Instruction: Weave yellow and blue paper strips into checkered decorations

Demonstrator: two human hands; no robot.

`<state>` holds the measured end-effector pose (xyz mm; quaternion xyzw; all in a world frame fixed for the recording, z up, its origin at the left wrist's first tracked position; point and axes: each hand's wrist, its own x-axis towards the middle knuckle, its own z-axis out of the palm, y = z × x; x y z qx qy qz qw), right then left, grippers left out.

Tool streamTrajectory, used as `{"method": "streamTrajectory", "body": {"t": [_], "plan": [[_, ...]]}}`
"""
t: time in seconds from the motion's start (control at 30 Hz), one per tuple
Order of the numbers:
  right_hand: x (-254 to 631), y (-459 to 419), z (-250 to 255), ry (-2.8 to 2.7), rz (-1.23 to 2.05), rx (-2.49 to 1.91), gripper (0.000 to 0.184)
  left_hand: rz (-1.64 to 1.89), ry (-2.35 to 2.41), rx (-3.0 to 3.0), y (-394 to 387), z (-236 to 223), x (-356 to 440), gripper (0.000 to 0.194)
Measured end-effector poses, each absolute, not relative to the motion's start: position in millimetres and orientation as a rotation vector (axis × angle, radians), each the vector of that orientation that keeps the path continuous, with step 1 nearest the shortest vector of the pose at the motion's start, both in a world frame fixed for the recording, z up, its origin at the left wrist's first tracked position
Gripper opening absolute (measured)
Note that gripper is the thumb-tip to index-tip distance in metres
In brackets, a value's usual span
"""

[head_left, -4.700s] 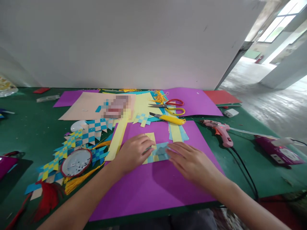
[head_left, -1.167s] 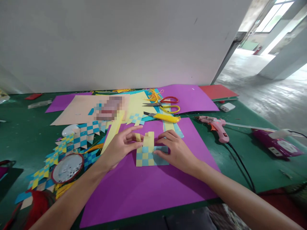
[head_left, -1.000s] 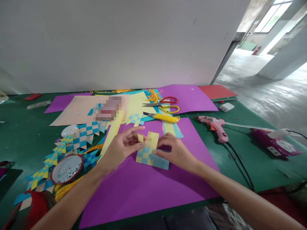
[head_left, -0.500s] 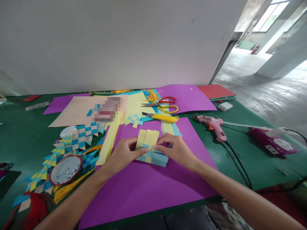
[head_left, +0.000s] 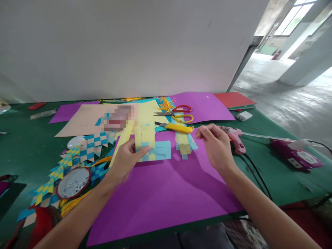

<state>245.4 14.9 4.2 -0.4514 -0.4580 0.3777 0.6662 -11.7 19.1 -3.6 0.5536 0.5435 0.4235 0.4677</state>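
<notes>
My left hand (head_left: 129, 155) grips a small paper weave (head_left: 145, 147) of pale yellow upright strips crossed by light blue ones. Its thumb lies over the front, and the blue ends stick out to the right. My right hand (head_left: 215, 143) is off the weave, raised in front of the pink glue gun (head_left: 235, 138), whose nozzle it hides. Its fingers are curled in towards the thumb, and nothing shows between them. Under both hands lies a large purple sheet (head_left: 160, 211). Loose yellow and blue paper strips (head_left: 184, 143) rest at its back edge, left of my right hand.
Scissors (head_left: 183, 117) with red and yellow handles and a yellow utility knife (head_left: 178, 128) lie at the back. To the left are checkered woven paper fish (head_left: 94, 140), a red-rimmed dish (head_left: 73, 183) and yellow tassels (head_left: 74, 204). A purple power strip (head_left: 295, 152) sits right.
My right hand has let go of the weave and moved right and up, towards the glue gun. My left hand has shifted the weave slightly left and up.
</notes>
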Motion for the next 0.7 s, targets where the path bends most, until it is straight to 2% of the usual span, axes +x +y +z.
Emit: {"method": "streamTrajectory", "body": {"t": [0.23, 0.33, 0.43, 0.57, 0.7], "plan": [[253.0, 16.0, 8.5, -1.035, 0.724, -0.978, 0.02, 1.289, 1.253, 1.172, 24.0, -4.7, -12.2, 0.039], [248.8, 12.2, 6.5, -1.366, 0.789, -1.121, 0.019, 1.295, 1.263, 1.165, 23.0, -3.4, -12.0, 0.041], [241.4, 9.4, 1.6, -1.706, 0.789, -1.221, 0.026, 1.282, 1.303, 1.185, 21.3, -3.4, -12.4, 0.044], [235.3, 8.7, -4.8, -1.854, 0.59, -1.254, 0.025, 1.225, 1.338, 1.184, 19.1, -3.4, -12.3, 0.05], [232.3, 6.4, -2.4, -1.946, 0.616, -1.28, 0.02, 1.148, 1.364, 1.238, 15.6, -0.9, -9.5, 0.05]]}}
